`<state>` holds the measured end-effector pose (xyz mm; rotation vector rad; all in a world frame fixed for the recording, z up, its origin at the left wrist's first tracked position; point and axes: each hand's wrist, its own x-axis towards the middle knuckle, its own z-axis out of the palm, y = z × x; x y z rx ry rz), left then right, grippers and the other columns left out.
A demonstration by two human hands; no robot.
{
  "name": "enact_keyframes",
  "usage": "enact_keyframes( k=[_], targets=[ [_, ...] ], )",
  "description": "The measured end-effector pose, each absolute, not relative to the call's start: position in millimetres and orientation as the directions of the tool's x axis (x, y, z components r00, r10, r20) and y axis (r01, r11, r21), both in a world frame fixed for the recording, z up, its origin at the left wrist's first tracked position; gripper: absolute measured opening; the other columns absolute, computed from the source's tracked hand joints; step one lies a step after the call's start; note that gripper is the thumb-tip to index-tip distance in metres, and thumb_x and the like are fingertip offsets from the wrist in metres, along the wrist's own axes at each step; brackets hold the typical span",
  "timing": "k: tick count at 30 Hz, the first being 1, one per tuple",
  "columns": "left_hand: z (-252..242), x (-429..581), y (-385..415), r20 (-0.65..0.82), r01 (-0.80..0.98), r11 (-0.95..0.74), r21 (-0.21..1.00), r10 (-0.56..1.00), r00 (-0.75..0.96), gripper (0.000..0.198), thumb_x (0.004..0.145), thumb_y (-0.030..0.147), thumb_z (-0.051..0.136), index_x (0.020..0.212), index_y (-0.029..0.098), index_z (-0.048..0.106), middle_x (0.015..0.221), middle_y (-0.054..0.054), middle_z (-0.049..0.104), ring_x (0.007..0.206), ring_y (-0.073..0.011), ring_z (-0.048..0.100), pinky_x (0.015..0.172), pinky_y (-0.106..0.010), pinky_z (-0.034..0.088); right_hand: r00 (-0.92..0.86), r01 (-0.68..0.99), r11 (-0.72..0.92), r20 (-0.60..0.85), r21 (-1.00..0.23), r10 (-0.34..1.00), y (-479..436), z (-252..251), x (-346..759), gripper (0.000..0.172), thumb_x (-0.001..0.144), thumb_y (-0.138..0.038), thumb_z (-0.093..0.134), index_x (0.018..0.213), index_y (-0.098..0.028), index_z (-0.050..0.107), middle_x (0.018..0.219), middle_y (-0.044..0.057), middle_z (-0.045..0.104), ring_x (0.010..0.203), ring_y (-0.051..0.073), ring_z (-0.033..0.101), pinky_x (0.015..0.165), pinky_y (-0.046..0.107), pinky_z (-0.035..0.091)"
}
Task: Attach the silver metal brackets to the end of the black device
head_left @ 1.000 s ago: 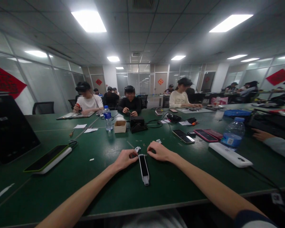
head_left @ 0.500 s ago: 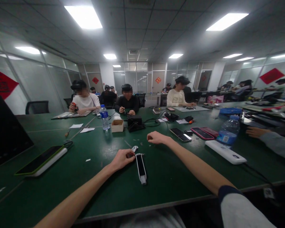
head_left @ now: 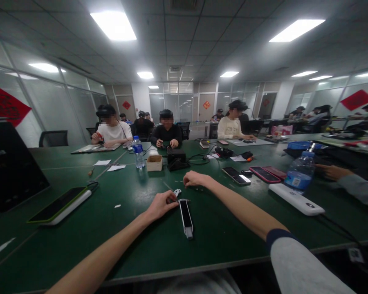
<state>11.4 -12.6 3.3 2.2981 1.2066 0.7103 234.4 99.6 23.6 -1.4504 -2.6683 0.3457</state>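
On the green table in front of me lies a slim white device with a long black face. My left hand rests at its upper left end, thumb and fingers pinched together. Just past those fingertips is a small white part with dark spots; whether it is gripped or only touched is unclear. My right hand hangs low over the table farther back, its fingers curled closed and pointing down. Tiny parts lie by its wrist, and whatever its fingertips hold is too small to name.
Beyond my hands stand a small cardboard box, a black stand and a water bottle. To the right are phones, a white power bank and a large bottle, with a co-worker's hand beyond. A phone lies left.
My right hand has moved left and closer to the small parts behind the device. My left hand stays by the device. The whole view has shifted slightly.
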Motion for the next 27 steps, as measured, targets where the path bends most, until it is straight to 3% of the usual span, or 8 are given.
enact_keyframes(
  k=[6,11,16,22,27],
  targets=[
    [2.1,10.6,-11.6,0.248,0.615,-0.547,0.568,0.826,0.505,0.019,0.079,0.034,0.065,0.087,0.017,0.064,0.082,-0.001,0.068,0.069,-0.0155,0.060,0.063,-0.025,0.047,-0.504,0.843,0.482,-0.041,-0.239,0.862,91.6,29.9,235.3,0.004,0.069,-0.021,0.071,0.070,-0.017,0.070,0.069,0.004,0.068,0.063,0.015,0.062,0.059,0.022,0.044],
    [4.9,11.5,-14.1,0.240,0.615,-0.551,0.563,0.822,0.516,0.015,0.077,0.027,0.065,0.087,0.017,0.064,0.080,-0.001,0.068,0.067,-0.0151,0.060,0.060,-0.024,0.046,-0.513,0.823,0.512,0.063,-0.246,0.856,56.3,34.4,235.9,0.010,0.076,-0.016,0.061,0.081,-0.015,0.070,0.083,0.007,0.070,0.073,0.016,0.062,0.062,0.022,0.042],
    [3.3,11.1,-13.5,0.256,0.623,-0.562,0.544,0.818,0.515,0.015,0.074,0.016,0.060,0.088,0.017,0.065,0.078,0.001,0.068,0.066,-0.0142,0.060,0.062,-0.023,0.046,-0.528,0.702,0.592,0.268,-0.396,0.806,4.8,27.2,236.2,0.011,0.081,-0.018,0.057,0.086,-0.013,0.066,0.080,0.005,0.067,0.068,0.013,0.057,0.061,0.022,0.042],
    [1.7,12.0,-12.4,0.252,0.618,-0.565,0.546,0.815,0.522,0.012,0.078,0.022,0.059,0.088,0.017,0.065,0.077,0.000,0.068,0.066,-0.0149,0.060,0.062,-0.023,0.047,-0.454,0.577,0.564,0.342,-0.591,0.823,-19.4,15.5,235.6,0.010,0.082,-0.021,0.059,0.086,-0.014,0.065,0.079,0.002,0.064,0.067,0.012,0.056,0.060,0.023,0.044],
    [6.8,11.2,-14.6,0.235,0.642,-0.591,0.489,0.797,0.556,0.015,0.080,0.026,0.059,0.091,0.019,0.065,0.078,0.000,0.065,0.068,-0.0152,0.059,0.063,-0.024,0.046,-0.440,0.534,0.554,0.349,-0.639,0.827,-21.8,13.9,235.0,0.013,0.084,-0.023,0.058,0.091,-0.014,0.065,0.084,0.002,0.065,0.071,0.012,0.056,0.063,0.025,0.045]
  ],
)
